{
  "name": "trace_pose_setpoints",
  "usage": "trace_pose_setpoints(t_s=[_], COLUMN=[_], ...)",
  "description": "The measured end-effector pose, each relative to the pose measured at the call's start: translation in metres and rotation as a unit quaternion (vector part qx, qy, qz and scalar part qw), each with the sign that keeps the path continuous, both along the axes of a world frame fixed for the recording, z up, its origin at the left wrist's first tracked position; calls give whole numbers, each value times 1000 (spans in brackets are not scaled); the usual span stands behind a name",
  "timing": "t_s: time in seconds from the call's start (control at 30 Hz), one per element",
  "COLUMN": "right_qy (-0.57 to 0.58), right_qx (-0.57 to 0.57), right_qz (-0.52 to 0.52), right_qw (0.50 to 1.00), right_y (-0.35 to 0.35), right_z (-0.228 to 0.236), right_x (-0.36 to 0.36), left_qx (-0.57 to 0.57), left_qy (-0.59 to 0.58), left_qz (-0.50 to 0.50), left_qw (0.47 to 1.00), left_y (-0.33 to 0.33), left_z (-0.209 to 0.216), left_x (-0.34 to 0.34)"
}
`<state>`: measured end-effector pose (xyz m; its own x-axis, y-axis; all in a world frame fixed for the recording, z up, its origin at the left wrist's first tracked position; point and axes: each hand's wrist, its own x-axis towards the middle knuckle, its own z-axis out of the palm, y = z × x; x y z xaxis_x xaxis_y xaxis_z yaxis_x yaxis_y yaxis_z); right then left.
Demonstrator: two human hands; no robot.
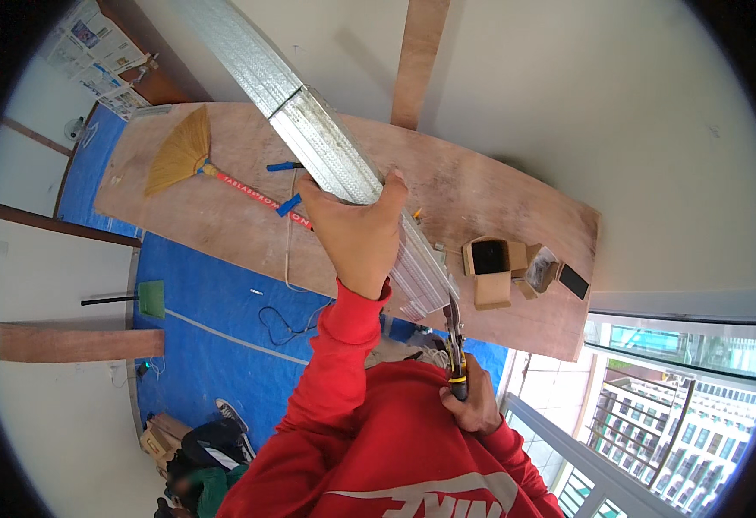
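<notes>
A long bundle of galvanized metal channels [330, 151] slants from the upper left down toward my body, with a dark band around it. My left hand [356, 237] is wrapped around the bundle near its lower part, thumb on one side and fingers on the other. In my right hand [479, 401] are metal snips [454, 344] with black and yellow handles. The jaws of the snips are at the near end of the channels; whether they bite into the metal is too small to tell.
Beneath is a plywood tabletop [248, 138] with a straw broom [184, 154], a blue-handled tool [284, 166], an opened cardboard box [490, 268] and a dark phone-like slab [573, 281]. Blue sheeting [214, 298] covers the floor, with a green dustpan [151, 298]. A railing [551, 432] stands at right.
</notes>
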<state>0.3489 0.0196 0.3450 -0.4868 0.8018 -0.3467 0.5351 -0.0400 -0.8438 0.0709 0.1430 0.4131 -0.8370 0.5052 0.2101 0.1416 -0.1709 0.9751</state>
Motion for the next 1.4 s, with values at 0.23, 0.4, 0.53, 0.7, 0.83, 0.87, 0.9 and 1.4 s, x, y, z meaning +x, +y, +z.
trace_pose_setpoints(t_s=[0.23, 0.4, 0.53, 0.7, 0.83, 0.87, 0.9, 1.4], right_qy=[13, 61, 55, 40, 100, 109, 105, 75], right_qx=[9, 8, -26, -62, -112, -105, -88, -98], right_qz=[-3, -7, -1, 1, -30, -25, -19, 50], right_qw=[1000, 998, 998, 997, 988, 988, 990, 991], right_y=[1, 4, 6, 7, 5, 5, 6, 55], right_z=[-11, 1, 8, 3, -1, -2, -2, -44], right_x=[-1, -6, -6, -8, -8, -8, -7, 34], left_qx=[33, -13, 14, 21, 25, 33, 36, 0], left_qy=[-48, -35, -70, -29, -46, -54, -68, -38], left_qz=[-4, 1, -20, -13, -11, -10, -12, 46], left_qw=[998, 999, 997, 999, 999, 998, 997, 998], left_y=[4, -3, -10, -3, 1, 1, 0, 20], left_z=[-5, 0, 5, 3, -3, -4, -5, -44], left_x=[-1, -3, 0, 1, 0, 0, 1, 17])
